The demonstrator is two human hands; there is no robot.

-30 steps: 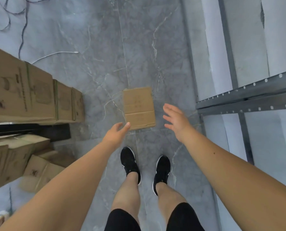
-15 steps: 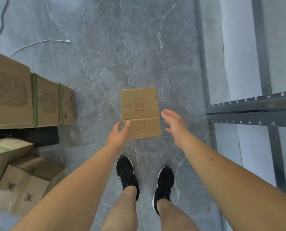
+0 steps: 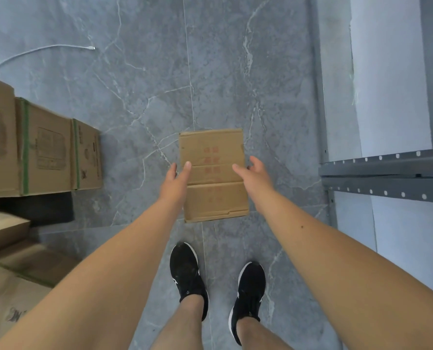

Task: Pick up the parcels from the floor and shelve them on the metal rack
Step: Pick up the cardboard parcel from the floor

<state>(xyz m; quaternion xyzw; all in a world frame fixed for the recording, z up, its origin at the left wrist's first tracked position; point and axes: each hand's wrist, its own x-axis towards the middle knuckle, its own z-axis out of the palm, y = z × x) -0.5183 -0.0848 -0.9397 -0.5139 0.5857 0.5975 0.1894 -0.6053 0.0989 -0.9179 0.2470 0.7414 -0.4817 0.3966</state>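
A flat brown cardboard parcel point(image 3: 213, 157) with faint red print lies on the grey marble floor in front of my feet. My left hand point(image 3: 176, 181) hangs over its left edge, fingers apart, thumb over the top face. At the parcel's right edge is my right hand point(image 3: 254, 176), also spread. Neither hand grips it; whether they touch it I cannot tell. The grey metal rack point(image 3: 387, 173) stands at the right, its perforated shelf beam level with my right forearm.
Stacked cardboard boxes with green straps point(image 3: 46, 150) line the left side, with more boxes point(image 3: 13, 269) lower left. A white cable point(image 3: 41, 50) lies on the floor at the upper left. My black shoes point(image 3: 187, 276) stand just below the parcel.
Both hands have moved forward and down from short of the parcel to either side of it. The view has come closer to the floor, so the parcel looks larger.
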